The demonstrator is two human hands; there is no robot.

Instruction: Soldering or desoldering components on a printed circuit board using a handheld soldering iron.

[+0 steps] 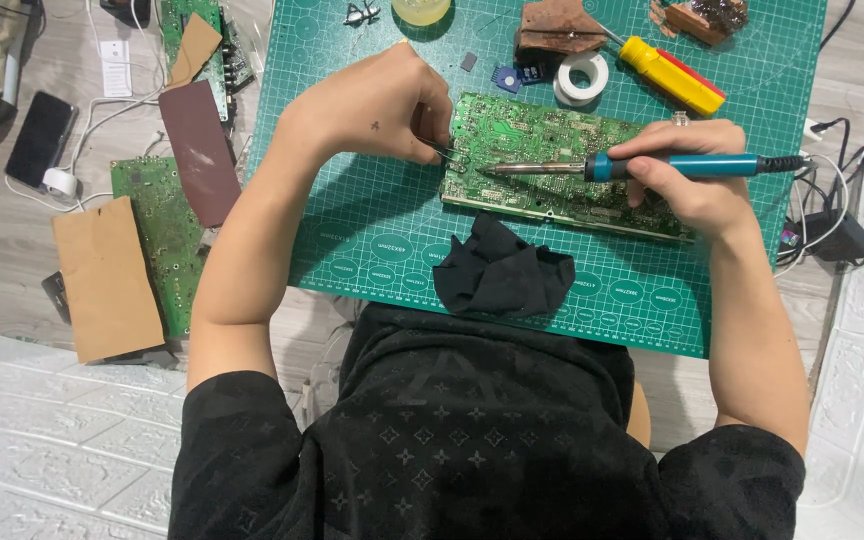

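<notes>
Going left to right: one black phone [40, 137] on the floor with a white cable, then one brown cardboard piece [104, 278] and one spare green board [164, 240] lying next to it, plus one dark red strip [200, 152]. A second spare board [194, 40] sits up top, partly under another cardboard scrap.

On the green cutting mat [372, 240], the left hand [372, 105] is pinched shut on a pair of tweezers [444, 152], tips touching the left end of the circuit board [552, 165] being worked on. That board lies flat, mid-mat. One crumpled black cloth [502, 272] sits just below it.

Above the board: one roll of white tape [583, 77] and one yellow-and-red screwdriver [670, 75].

The right hand [692, 175] is wrapped tight around one blue-handled soldering iron [642, 167], held level, tip resting on the board near the tweezers. So three green boards total, two hands, both busy.
</notes>
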